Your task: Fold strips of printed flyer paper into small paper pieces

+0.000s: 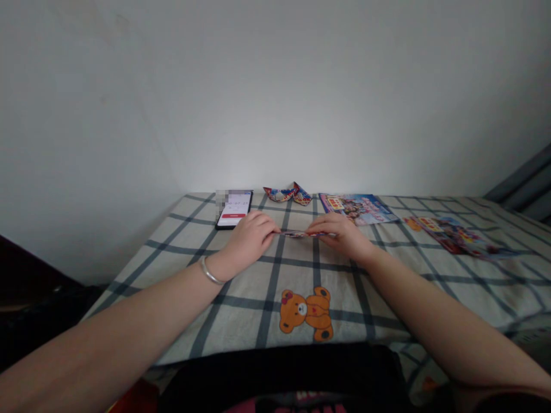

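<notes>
Between my two hands is a folded piece of colourful printed paper (297, 233), seen nearly edge-on just above the tablecloth. My left hand (253, 234) pinches its left end, with a silver bracelet (210, 272) round the wrist. The right end is pinched by the fingers of my right hand (340, 234), which partly cover it. Beyond the hands, two small folded paper boats (280, 195) of similar print stand close together near the wall. How the held paper is folded underneath cannot be made out.
A phone (235, 210) with a lit timer screen lies behind my left hand. At the right are a printed leaflet (359, 209) and a second one (462, 236) nearer me. A checked cloth with a bear print (305, 314) covers the table (241, 321), which meets a pale wall (275, 103).
</notes>
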Demonstrator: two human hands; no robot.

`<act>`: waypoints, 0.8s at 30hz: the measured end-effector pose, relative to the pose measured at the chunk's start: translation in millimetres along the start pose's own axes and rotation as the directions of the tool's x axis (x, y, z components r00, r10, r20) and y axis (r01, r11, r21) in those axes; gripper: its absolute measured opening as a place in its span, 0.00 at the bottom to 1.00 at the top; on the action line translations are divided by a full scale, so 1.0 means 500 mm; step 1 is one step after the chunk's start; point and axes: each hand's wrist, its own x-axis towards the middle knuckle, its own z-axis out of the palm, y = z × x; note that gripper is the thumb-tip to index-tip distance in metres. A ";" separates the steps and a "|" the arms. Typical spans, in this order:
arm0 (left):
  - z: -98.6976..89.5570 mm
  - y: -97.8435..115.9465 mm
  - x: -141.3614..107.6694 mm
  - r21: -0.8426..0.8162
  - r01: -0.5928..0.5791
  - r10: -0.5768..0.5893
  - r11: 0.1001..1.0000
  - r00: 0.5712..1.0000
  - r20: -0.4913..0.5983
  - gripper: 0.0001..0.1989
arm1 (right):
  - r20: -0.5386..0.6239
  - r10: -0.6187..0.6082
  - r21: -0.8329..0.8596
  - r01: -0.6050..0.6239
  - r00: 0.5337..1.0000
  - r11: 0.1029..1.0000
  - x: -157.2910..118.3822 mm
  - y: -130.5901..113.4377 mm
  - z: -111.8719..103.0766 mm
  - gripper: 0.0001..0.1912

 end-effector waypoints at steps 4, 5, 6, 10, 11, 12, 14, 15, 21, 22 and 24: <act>0.003 -0.002 -0.003 0.036 -0.012 0.009 0.999 0.997 0.083 0.07 | 0.117 -0.018 -0.103 0.031 0.993 0.994 -0.003 -0.003 -0.001 0.16; 0.005 -0.002 -0.003 0.031 -0.014 0.011 0.999 0.995 0.099 0.08 | 0.134 -0.019 -0.115 0.035 0.991 0.993 -0.004 -0.003 0.000 0.16; 0.007 -0.003 -0.004 0.019 -0.017 0.014 1.000 0.993 0.113 0.09 | 0.147 -0.024 -0.117 0.041 0.989 0.992 -0.005 -0.004 0.002 0.15; 0.016 -0.006 -0.006 -0.052 -0.046 0.053 0.998 0.988 0.146 0.14 | 0.182 -0.050 -0.121 0.073 0.982 0.990 -0.004 -0.011 0.007 0.12; 0.017 -0.006 -0.006 -0.064 -0.056 0.065 0.996 0.986 0.152 0.15 | 0.194 -0.055 -0.135 0.083 0.980 0.987 -0.003 -0.014 0.008 0.12; 0.018 -0.005 -0.007 -0.072 -0.063 0.074 0.995 0.985 0.155 0.16 | 0.211 -0.062 -0.151 0.095 0.976 0.984 -0.001 -0.017 0.007 0.13; 0.018 -0.004 -0.007 -0.086 -0.080 0.093 0.993 0.983 0.159 0.18 | 0.253 -0.080 -0.168 0.125 0.964 0.978 0.002 -0.022 0.007 0.13; 0.017 -0.003 -0.007 -0.092 -0.095 0.109 0.991 0.981 0.163 0.18 | 0.270 -0.091 -0.166 0.139 0.958 0.976 0.004 -0.024 0.006 0.14; 0.009 0.004 -0.008 -0.106 -0.191 0.210 0.976 0.955 0.210 0.18 | 0.309 -0.131 -0.142 0.182 0.942 0.973 0.005 -0.024 0.007 0.16; 0.006 0.006 -0.008 -0.108 -0.209 0.228 0.972 0.950 0.214 0.18 | 0.315 -0.134 -0.153 0.189 0.940 0.970 0.004 -0.023 0.007 0.16; 0.001 0.010 -0.008 -0.132 -0.273 0.298 0.953 0.925 0.235 0.17 | 0.319 -0.138 -0.191 0.206 0.938 0.960 0.003 -0.024 0.008 0.16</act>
